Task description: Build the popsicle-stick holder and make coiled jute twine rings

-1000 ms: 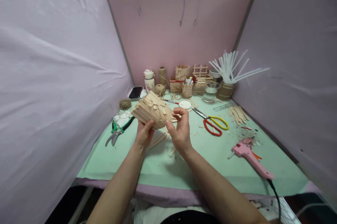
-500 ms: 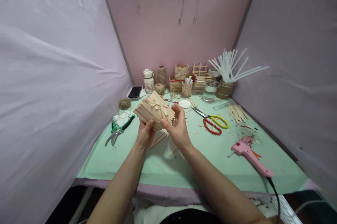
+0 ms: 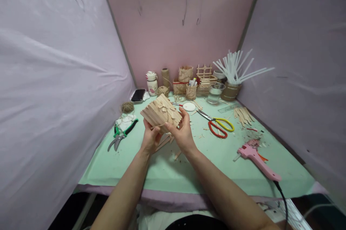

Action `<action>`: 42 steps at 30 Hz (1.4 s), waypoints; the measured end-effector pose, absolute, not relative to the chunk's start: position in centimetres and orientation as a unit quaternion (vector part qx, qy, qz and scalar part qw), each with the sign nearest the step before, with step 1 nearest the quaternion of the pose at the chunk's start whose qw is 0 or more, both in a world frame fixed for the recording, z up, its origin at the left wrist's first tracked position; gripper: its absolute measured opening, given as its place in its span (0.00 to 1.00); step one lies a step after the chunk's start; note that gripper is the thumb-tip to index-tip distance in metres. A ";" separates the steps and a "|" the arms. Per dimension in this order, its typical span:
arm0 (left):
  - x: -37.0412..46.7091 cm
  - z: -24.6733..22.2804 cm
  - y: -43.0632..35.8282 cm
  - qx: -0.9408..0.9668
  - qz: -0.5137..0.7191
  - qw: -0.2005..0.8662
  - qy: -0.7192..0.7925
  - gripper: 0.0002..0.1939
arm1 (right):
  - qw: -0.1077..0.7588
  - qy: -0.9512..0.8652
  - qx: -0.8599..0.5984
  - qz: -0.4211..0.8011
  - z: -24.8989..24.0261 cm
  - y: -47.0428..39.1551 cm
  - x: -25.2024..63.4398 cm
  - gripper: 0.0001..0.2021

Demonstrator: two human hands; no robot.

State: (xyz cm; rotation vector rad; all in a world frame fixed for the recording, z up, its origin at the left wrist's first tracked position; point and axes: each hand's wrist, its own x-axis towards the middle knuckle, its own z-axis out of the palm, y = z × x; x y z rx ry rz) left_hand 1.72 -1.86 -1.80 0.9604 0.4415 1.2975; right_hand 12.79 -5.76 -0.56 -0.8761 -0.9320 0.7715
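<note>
A person holds a wooden-stick piece (image 3: 159, 113) in both hands above the near middle of the green table (image 3: 211, 168); the piece is tilted, its rows of flat sticks slanting and a petal-shaped wooden flower (image 3: 163, 107) showing on its face; a thin pale strand runs near its lower edge, string or wood, too small to tell.

The left hand (image 3: 150, 138) is partly closed on the piece from below, thumb by the lower edge, the other fingers mostly hidden behind it; the right hand (image 3: 184, 132) is half open and curved, thumb on the lower front edge and bent fingers at the right end.

Taking the piece as the centre of a clock dial, green-handled pruning shears (image 3: 121, 135) lie at eight o'clock, beside crumpled white tissue (image 3: 125, 122); a small ball of twine (image 3: 127, 107) is at nine; a dark phone (image 3: 138, 95) is at ten; a white bottle (image 3: 152, 84) stands at eleven; a larger twine ball (image 3: 163, 91) and an upright spool (image 3: 165, 77) are at twelve.

A stick-covered pot (image 3: 186, 74) is at one o'clock; a cup of markers (image 3: 191, 91) is at two; a clear bowl (image 3: 214, 94) and a brown pot (image 3: 230, 92) of white sticks (image 3: 233, 68) stand between two and three; a white disc (image 3: 189, 106), scissors (image 3: 217, 123) with red and yellow handles and a spread of loose flat sticks (image 3: 244, 116) lie around three; a pink glue gun (image 3: 255, 156) lies toward four, its black cord (image 3: 283, 197) running over the near edge.
</note>
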 end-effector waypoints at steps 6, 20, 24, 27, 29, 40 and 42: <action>2.1 -1.3 -2.0 0.413 0.584 0.667 0.206 0.35 | 0.734 -0.429 -0.411 0.329 -0.7 -5.8 12.5 0.42; 2.0 -1.0 -1.9 0.378 0.595 0.677 0.210 0.32 | 0.725 -0.448 -0.386 0.354 -0.9 -5.7 12.2 0.45; 1.8 -1.2 -1.7 0.356 0.582 0.699 0.215 0.32 | 0.717 -0.460 -0.389 0.351 -1.4 -5.3 12.1 0.44; 1.5 -1.4 -1.4 0.327 0.574 0.718 0.221 0.32 | 0.703 -0.472 -0.410 0.339 -1.7 -5.2 12.3 0.45; 1.3 -1.5 -1.2 0.311 0.572 0.727 0.218 0.31 | 0.685 -0.493 -0.434 0.316 -1.5 -5.7 12.7 0.45; 0.9 -1.0 -0.7 0.240 0.619 0.719 0.207 0.25 | 0.357 -0.637 -0.682 0.047 0.7 -18.0 26.2 0.14; 0.8 -1.0 -0.5 0.232 0.616 0.727 0.196 0.25 | 0.264 -0.593 -0.761 -0.010 -0.1 -20.6 29.5 0.14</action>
